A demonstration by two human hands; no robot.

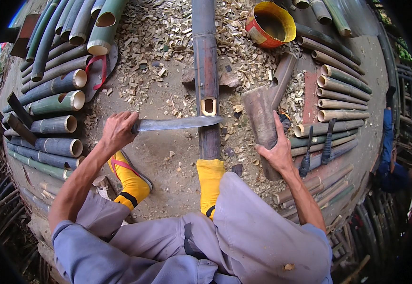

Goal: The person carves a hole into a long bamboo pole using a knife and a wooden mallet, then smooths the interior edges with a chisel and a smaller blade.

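My left hand [117, 130] grips the handle of a long steel machete [177, 124], its blade lying across a dark bamboo pole [206, 71] just below a small square hole [208, 106] cut in it. The pole runs away from me, and my right foot in a yellow sock [210, 177] presses on its near end. My right hand [276, 150] holds a thick wooden mallet block [261, 124] upright to the right of the pole.
Stacks of cut bamboo tubes lie at left [56, 102] and right [341, 102]. Wood chips cover the ground around the pole. A yellow and red bucket [271, 23] stands at the back. Two dark-handled tools [317, 146] rest on the right stack. Another person's sleeve [388, 142] shows far right.
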